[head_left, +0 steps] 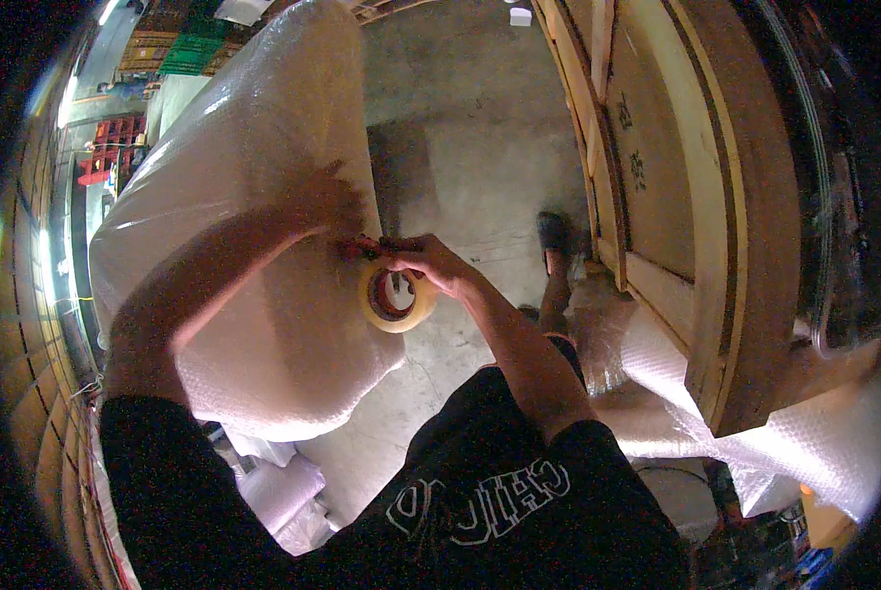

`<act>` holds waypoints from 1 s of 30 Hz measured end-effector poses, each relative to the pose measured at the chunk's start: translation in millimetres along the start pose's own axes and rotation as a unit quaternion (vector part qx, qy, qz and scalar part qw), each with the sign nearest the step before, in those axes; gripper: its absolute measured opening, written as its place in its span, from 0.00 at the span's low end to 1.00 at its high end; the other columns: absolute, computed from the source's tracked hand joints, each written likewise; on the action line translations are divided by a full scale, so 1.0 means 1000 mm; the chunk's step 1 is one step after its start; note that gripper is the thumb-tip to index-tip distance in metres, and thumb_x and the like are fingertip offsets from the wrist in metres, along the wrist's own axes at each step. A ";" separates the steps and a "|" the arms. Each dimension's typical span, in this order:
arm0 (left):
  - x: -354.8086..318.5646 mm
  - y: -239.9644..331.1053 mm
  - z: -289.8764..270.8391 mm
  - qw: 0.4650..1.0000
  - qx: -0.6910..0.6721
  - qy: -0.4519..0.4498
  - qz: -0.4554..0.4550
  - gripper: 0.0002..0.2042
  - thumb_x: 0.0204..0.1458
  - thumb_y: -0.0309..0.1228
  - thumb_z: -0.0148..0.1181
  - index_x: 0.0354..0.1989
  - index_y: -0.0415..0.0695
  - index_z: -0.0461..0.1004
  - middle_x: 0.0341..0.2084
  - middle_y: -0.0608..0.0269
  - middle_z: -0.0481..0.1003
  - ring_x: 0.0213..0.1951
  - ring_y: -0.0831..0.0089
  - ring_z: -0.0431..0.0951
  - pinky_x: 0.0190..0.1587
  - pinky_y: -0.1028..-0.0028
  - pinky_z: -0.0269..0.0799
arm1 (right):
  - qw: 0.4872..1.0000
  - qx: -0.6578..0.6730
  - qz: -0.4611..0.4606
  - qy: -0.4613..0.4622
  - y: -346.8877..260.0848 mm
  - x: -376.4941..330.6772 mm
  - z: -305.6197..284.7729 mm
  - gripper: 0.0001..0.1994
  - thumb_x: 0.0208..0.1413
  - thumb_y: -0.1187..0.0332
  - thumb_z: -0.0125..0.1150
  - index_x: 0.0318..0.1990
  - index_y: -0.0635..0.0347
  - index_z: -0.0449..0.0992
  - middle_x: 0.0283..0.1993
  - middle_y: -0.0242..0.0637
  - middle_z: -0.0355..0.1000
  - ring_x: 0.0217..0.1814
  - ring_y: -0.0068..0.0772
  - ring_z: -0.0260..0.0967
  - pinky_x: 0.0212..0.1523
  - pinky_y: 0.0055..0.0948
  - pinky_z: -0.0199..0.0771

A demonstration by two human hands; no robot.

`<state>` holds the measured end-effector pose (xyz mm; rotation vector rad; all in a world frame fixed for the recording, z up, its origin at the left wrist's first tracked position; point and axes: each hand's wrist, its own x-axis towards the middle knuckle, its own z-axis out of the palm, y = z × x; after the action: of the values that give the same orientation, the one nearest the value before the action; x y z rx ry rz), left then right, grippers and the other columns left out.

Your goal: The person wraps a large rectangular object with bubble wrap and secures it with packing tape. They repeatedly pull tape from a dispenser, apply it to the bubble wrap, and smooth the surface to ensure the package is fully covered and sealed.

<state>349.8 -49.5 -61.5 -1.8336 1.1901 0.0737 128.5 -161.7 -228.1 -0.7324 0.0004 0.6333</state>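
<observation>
- Two hands meet at one spot: the right hand (429,262) holds a roll of tape (395,298), fingers hooked through and over its rim, closed on it.
- The roll hangs just below that hand, its hole facing the camera, so its axis points roughly up toward the head and the flat ring is seen nearly face-on.
- From the top of the roll a short stretch of tape runs leftward, toward the left hand (327,204); the reddish bit between the hands seems to be the loose end or a cutter edge, too small to tell which.
- The left hand lies flat on the bubble-wrapped bundle (264,128), fingers pressed down, palm on the wrap; it clamps nothing that I can see, and whether a fingertip pins the tape end is hidden.
- The bundle is long, its axis running from the lower left near the person's chest up and away toward the top of the view; the tape line crosses it sideways, at its right edge.
- The right hand is the nearer one to the roll; the left is the nearer one to the bundle.
- Farther right a wooden crate (716,226) stands on the concrete floor (470,128), with more bubble wrap (657,393) at its foot, well apart from both hands.
</observation>
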 end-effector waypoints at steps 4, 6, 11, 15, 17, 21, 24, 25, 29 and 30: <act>-0.026 -0.005 -0.011 0.980 -0.114 -0.156 0.050 0.27 0.55 0.54 0.57 0.55 0.47 0.77 0.54 0.55 0.77 0.58 0.55 0.74 0.74 0.48 0.45 | 1.000 0.000 -0.018 0.020 -0.015 -0.010 0.014 0.24 0.55 0.65 0.66 0.59 0.64 0.78 0.42 0.30 0.79 0.39 0.22 0.70 0.41 0.26 0.72; -0.032 0.009 -0.019 0.969 -0.134 -0.193 0.082 0.24 0.55 0.52 0.56 0.52 0.48 0.79 0.52 0.57 0.78 0.57 0.55 0.75 0.74 0.46 0.45 | 1.000 -0.007 0.005 0.017 -0.012 -0.012 0.012 0.24 0.56 0.65 0.66 0.60 0.64 0.78 0.43 0.31 0.80 0.39 0.22 0.70 0.40 0.25 0.72; -0.067 0.039 -0.007 0.980 -0.156 -0.080 0.094 0.18 0.56 0.49 0.55 0.41 0.51 0.84 0.48 0.61 0.80 0.57 0.56 0.75 0.74 0.42 0.44 | 0.999 0.022 -0.031 -0.002 -0.002 -0.007 0.008 0.25 0.56 0.68 0.67 0.62 0.65 0.76 0.45 0.31 0.80 0.40 0.21 0.70 0.40 0.25 0.71; -0.059 0.032 0.008 0.993 -0.102 -0.010 0.067 0.18 0.58 0.49 0.52 0.40 0.52 0.85 0.48 0.63 0.81 0.58 0.58 0.75 0.74 0.42 0.45 | 1.000 -0.013 -0.012 0.017 -0.006 -0.031 0.015 0.26 0.58 0.68 0.65 0.64 0.64 0.74 0.51 0.32 0.79 0.49 0.23 0.72 0.53 0.26 0.73; -0.060 0.030 0.012 0.992 -0.103 0.036 0.067 0.18 0.59 0.49 0.52 0.40 0.53 0.85 0.48 0.64 0.81 0.59 0.58 0.74 0.73 0.42 0.45 | 0.998 -0.057 -0.022 0.034 -0.010 -0.062 0.035 0.25 0.59 0.66 0.65 0.64 0.62 0.74 0.53 0.31 0.79 0.51 0.23 0.72 0.55 0.26 0.72; -0.081 0.034 0.011 0.991 -0.081 0.082 0.074 0.19 0.59 0.50 0.51 0.40 0.54 0.85 0.45 0.63 0.82 0.58 0.57 0.75 0.73 0.41 0.45 | 0.998 0.006 0.047 -0.050 0.080 -0.147 0.069 0.28 0.61 0.58 0.67 0.67 0.57 0.72 0.64 0.33 0.73 0.62 0.23 0.68 0.60 0.30 0.71; -0.111 0.102 -0.056 0.967 -0.128 -0.192 0.105 0.21 0.59 0.52 0.50 0.46 0.54 0.84 0.52 0.62 0.79 0.61 0.58 0.72 0.73 0.44 0.43 | 0.954 -0.141 0.249 -0.093 0.052 -0.204 0.109 0.31 0.58 0.63 0.67 0.70 0.57 0.68 0.51 0.30 0.77 0.47 0.21 0.72 0.48 0.25 0.74; -0.126 0.126 -0.089 0.940 -0.155 -0.272 0.136 0.22 0.59 0.53 0.50 0.48 0.54 0.84 0.54 0.61 0.78 0.62 0.59 0.70 0.74 0.45 0.42 | 0.976 -0.080 0.187 -0.080 0.091 -0.212 0.113 0.33 0.56 0.65 0.68 0.70 0.57 0.67 0.46 0.28 0.76 0.39 0.20 0.70 0.41 0.25 0.72; -0.188 0.176 -0.175 0.836 -0.196 -0.417 0.297 0.24 0.53 0.48 0.59 0.49 0.42 0.83 0.60 0.45 0.73 0.68 0.47 0.63 0.75 0.48 0.44 | 0.980 0.017 0.186 -0.070 0.131 -0.224 0.134 0.36 0.53 0.68 0.69 0.71 0.59 0.65 0.40 0.29 0.77 0.35 0.24 0.71 0.39 0.27 0.74; -0.225 0.198 -0.169 0.844 -0.187 -0.404 0.300 0.25 0.55 0.47 0.57 0.54 0.40 0.80 0.65 0.43 0.67 0.71 0.44 0.56 0.76 0.49 0.40 | 0.985 -0.019 0.153 -0.078 0.136 -0.225 0.137 0.37 0.53 0.68 0.69 0.71 0.59 0.65 0.41 0.31 0.78 0.36 0.26 0.72 0.41 0.29 0.75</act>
<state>15.0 -36.1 15.5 -1.3864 1.0964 1.3793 -157.2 -120.4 -161.1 -0.7239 -0.0448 0.9865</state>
